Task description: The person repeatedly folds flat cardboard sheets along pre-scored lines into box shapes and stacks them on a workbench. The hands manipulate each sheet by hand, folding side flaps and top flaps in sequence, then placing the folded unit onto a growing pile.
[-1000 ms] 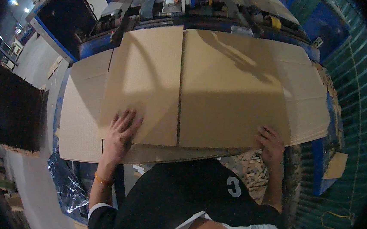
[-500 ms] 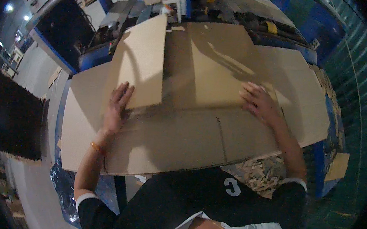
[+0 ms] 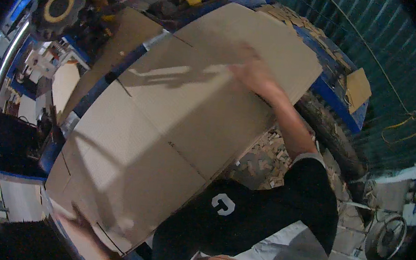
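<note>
Looking down, I see a big flat cardboard sheet lying slantwise across the middle of the frame on a blue surface. My right hand presses flat and open on its upper right part. My left hand, blurred at the lower left edge, touches the sheet; I cannot tell its grip. Cardboard scraps litter the floor, green corrugated wall upper right.

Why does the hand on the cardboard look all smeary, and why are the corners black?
Head view: the right hand is motion-blurred on the cardboard; the left hand is dim and smeared too, in shadow at the sheet's lower edge. The fisheye lens bends straight edges and leaves a dark rim. A bright patch and hard shadows cross the sheet.
</note>
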A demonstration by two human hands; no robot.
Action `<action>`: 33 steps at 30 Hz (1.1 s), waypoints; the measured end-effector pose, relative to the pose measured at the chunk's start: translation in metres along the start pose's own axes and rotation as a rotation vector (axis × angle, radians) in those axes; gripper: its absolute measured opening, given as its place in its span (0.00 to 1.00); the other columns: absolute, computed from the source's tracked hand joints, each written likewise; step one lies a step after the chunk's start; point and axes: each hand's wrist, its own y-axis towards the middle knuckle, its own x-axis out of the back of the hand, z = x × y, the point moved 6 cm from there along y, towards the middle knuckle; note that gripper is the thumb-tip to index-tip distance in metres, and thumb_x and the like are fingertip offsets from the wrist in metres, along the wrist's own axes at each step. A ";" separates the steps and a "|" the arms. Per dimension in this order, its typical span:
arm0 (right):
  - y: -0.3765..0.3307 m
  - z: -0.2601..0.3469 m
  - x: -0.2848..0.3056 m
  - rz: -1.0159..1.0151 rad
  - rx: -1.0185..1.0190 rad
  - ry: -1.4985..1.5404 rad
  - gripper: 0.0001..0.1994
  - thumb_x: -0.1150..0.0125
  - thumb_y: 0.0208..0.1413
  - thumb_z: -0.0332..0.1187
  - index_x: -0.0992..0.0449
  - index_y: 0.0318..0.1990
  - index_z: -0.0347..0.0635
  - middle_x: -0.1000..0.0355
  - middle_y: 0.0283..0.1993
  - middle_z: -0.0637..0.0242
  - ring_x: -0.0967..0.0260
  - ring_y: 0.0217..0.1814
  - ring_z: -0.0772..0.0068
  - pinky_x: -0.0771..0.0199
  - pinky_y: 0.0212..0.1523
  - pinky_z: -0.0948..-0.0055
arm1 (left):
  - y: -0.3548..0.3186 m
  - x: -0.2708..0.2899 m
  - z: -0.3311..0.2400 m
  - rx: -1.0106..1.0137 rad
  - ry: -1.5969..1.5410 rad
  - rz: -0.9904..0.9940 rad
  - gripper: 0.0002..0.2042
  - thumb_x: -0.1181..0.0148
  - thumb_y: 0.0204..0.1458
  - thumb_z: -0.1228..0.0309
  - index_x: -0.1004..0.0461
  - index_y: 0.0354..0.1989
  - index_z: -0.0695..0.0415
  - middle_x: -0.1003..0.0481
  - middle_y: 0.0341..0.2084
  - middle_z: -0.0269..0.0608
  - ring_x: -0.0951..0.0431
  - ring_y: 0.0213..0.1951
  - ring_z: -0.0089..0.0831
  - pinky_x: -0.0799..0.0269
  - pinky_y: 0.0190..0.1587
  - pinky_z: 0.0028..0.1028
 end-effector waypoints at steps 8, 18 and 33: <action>-0.089 -0.115 0.021 -0.325 -0.419 -0.353 0.30 0.43 0.50 0.45 0.39 0.57 0.35 0.45 0.61 0.46 0.51 0.65 0.48 0.50 0.63 0.63 | -0.137 0.023 0.082 0.631 0.011 -0.097 0.30 0.44 0.49 0.57 0.41 0.56 0.64 0.41 0.55 0.58 0.36 0.52 0.46 0.40 0.52 0.40; -0.090 -0.138 0.021 -1.043 -0.365 1.222 0.16 0.48 0.52 0.25 0.31 0.49 0.37 0.33 0.50 0.59 0.36 0.52 0.63 0.36 0.53 0.66 | -0.176 0.026 0.165 0.890 -0.852 -0.738 0.20 0.51 0.52 0.64 0.36 0.50 0.65 0.34 0.47 0.51 0.32 0.47 0.39 0.37 0.50 0.35; -0.108 -0.046 0.127 -0.715 -0.219 0.780 0.19 0.41 0.48 0.30 0.32 0.48 0.35 0.31 0.46 0.59 0.33 0.45 0.60 0.33 0.48 0.62 | -0.114 0.047 0.088 0.663 -1.614 -0.191 0.20 0.49 0.50 0.76 0.39 0.53 0.62 0.30 0.41 0.40 0.31 0.45 0.31 0.36 0.49 0.30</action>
